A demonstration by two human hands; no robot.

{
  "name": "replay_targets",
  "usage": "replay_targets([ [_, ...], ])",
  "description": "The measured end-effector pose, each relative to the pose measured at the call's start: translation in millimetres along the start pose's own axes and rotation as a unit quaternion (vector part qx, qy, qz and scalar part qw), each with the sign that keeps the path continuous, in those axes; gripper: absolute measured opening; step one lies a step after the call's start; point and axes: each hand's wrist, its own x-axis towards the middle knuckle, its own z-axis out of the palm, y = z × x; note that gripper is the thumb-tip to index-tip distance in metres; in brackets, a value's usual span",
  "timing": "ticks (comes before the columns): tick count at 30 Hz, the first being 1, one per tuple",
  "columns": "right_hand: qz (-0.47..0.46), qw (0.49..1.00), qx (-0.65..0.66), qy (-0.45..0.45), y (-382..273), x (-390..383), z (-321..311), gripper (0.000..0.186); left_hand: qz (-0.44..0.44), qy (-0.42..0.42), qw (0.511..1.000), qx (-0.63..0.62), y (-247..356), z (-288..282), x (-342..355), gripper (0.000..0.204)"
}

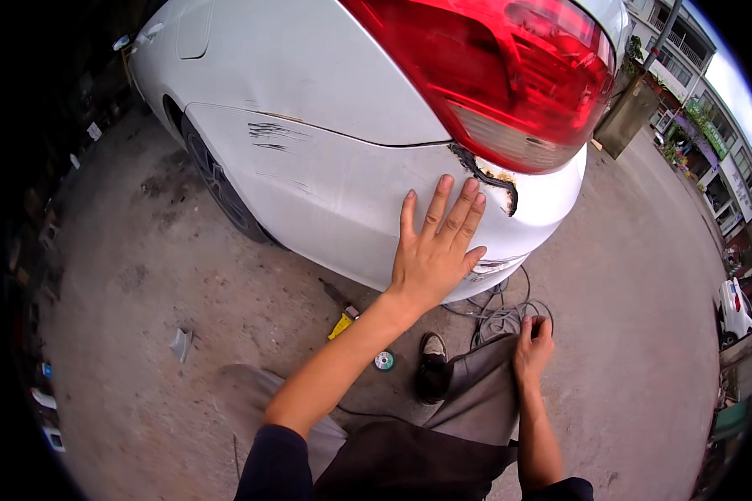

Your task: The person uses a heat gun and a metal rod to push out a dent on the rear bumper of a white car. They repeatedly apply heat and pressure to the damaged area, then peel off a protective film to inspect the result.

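My left hand (436,259) lies on the white rear bumper (342,200) of a car, palm down with fingers spread, and it holds nothing. Just past its fingertips a jagged crack (497,179) with black, torn edges runs below the red tail light (510,75). Dark scratches (271,134) mark the bodywork further left. My right hand (533,351) rests by my right knee, its fingers curled and the thumb drawn in. Whatever may be between those fingers is too small to make out.
A yellow-and-black power tool (341,324) lies on the ground under the bumper, near a round disc (383,361). Coiled grey cable (501,317) sits beside my shoe (432,367). A bent light-coloured piece (181,344) is at left. The car's rear wheel (217,179) stands beyond.
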Motion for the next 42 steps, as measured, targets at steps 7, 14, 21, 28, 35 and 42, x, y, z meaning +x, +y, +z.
replay_targets([
  [7,0.001,1.000,-0.004,-0.017,-14,-6,3,0.025,-0.066,0.051,0.991,-0.102,-5,-25,12,0.071],
  [14,0.034,0.999,-0.001,-0.017,-5,-6,-2,0.029,0.158,-0.051,0.959,-0.230,20,-14,-45,0.031],
  [21,-0.043,0.999,-0.016,-0.014,-11,-3,0,0.013,-0.318,-0.199,0.912,-0.166,-107,-103,-222,0.012],
  [28,-0.244,0.962,0.049,-0.108,-45,-35,15,0.025,-0.187,-0.304,0.933,0.032,-22,-156,-252,0.034],
  [35,-0.196,0.926,0.164,-0.277,-88,-112,60,0.021,-0.227,-0.243,0.943,-0.031,27,-195,-320,0.024],
  [42,-0.064,0.868,0.141,-0.471,-86,-174,37,0.007,-0.514,-0.131,0.846,-0.051,95,-239,-371,0.026],
])
